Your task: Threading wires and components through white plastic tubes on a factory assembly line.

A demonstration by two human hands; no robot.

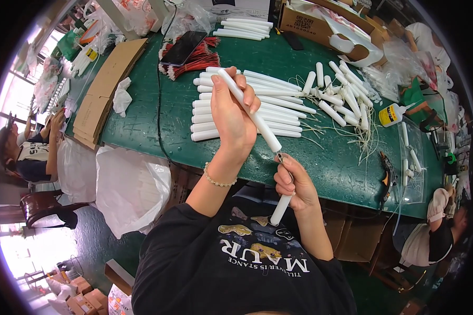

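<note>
My left hand [230, 113] is closed around a long white plastic tube [263, 130], which slants down toward my right hand. My right hand [298, 185] grips a shorter white tube [282, 209] that points down in front of my shirt. Between the two tubes, a small metal piece [280, 155] shows at the long tube's lower end; my fingers partly hide it. Just beyond my left hand, a stack of long white tubes [207, 126] lies on the green table [347, 176]. Farther right is a loose pile of short white tubes [331, 113] with thin pale wires [369, 144].
A phone [184, 48] rests on bundled red wires [202, 59]. A yellow-labelled glue bottle [390, 114] stands at right, near dark-handled pliers [386, 176]. Cardboard sheets [108, 89] and a black cable [159, 113] lie at left. Co-workers [34, 149] sit on both sides.
</note>
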